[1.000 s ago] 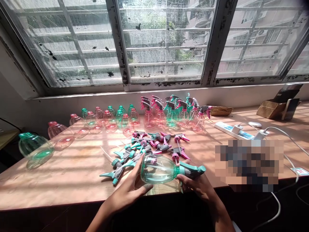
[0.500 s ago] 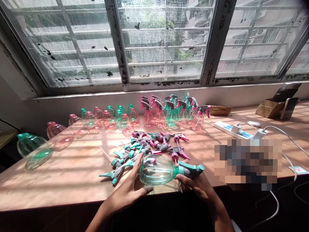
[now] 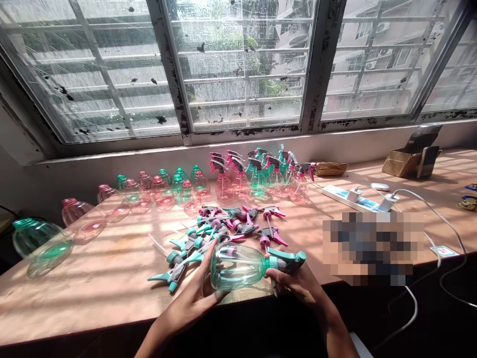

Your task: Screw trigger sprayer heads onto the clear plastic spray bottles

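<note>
A clear green spray bottle [image 3: 238, 267] lies sideways in the air over the table's front edge, its base to the left. My left hand [image 3: 204, 288] is wrapped round the base end. At the neck, my right hand [image 3: 290, 282] grips the teal collar of the grey and teal trigger sprayer head [image 3: 288, 261], which sits on the bottle's mouth. Some of the right fingers are hidden behind the neck. Just beyond the bottle lies a pile of loose trigger sprayer heads [image 3: 244, 227], pink and teal with grey bodies and thin tubes.
Open pink and green bottles [image 3: 162, 191] stand at the back left of the wooden table [image 3: 112, 268]. Bottles with sprayer heads [image 3: 257, 181] stand by the window. To the right are a power strip [image 3: 350, 198], white cables, a cardboard holder [image 3: 400, 161] and a blurred patch.
The view has turned slightly right, so everything sits further left. Both hands keep their hold on the green bottle, and its pose is nearly the same.
</note>
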A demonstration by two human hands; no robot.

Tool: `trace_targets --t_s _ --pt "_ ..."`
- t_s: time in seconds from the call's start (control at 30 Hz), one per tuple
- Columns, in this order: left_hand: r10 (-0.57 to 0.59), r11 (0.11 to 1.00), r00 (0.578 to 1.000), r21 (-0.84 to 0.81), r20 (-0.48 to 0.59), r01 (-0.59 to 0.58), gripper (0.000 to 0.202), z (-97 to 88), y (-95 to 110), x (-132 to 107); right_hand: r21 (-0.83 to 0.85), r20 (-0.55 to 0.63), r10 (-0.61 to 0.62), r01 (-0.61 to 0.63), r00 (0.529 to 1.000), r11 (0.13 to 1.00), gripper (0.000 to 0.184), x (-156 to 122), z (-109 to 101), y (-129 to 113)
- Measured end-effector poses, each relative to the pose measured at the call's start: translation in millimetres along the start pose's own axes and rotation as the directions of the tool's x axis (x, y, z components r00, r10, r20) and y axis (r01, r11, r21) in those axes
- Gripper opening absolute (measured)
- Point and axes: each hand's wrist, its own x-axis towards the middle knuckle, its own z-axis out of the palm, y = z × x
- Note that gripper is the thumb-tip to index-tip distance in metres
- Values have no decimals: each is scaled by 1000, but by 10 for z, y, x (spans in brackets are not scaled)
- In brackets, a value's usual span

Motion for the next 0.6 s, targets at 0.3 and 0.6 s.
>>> trace_targets --t_s 0.3,0.6 --pt "-81 996 997 31 0 81 94 -51 -166 -35 28 17 -33 32 999 999 34 35 -27 32" --pt "-36 998 999 50 -26 37 94 -12 -30 16 -63 -23 -134 132 991 989 39 35 -53 45"
